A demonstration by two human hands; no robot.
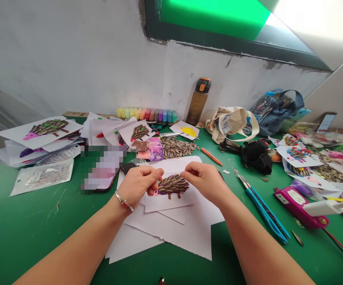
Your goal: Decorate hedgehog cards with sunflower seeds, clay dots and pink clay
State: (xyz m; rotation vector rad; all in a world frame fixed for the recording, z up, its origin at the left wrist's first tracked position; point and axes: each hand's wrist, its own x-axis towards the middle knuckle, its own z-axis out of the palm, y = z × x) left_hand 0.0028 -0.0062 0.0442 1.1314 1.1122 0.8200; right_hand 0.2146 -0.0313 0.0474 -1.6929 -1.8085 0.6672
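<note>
A hedgehog figure [173, 185] covered with sunflower seeds, on a purple clay body, lies on a small white sheet [168, 202] atop a stack of white paper. My left hand [138, 183] is closed, fingers pinched at the figure's left end. My right hand [205, 180] is closed too, pinching at the figure's upper right edge. Whether either pinch holds a seed is too small to see. A metal bangle sits on my left wrist.
A loose pile of sunflower seeds [177, 147] lies behind the paper. Finished seed pictures [45, 128] are stacked at left and right [300, 155]. A row of clay tubs [147, 114], a bottle [199, 101], bags [233, 122], an orange pencil [211, 156], a blue utility knife [263, 209] and a pink box [298, 202] surround the green table [25, 229].
</note>
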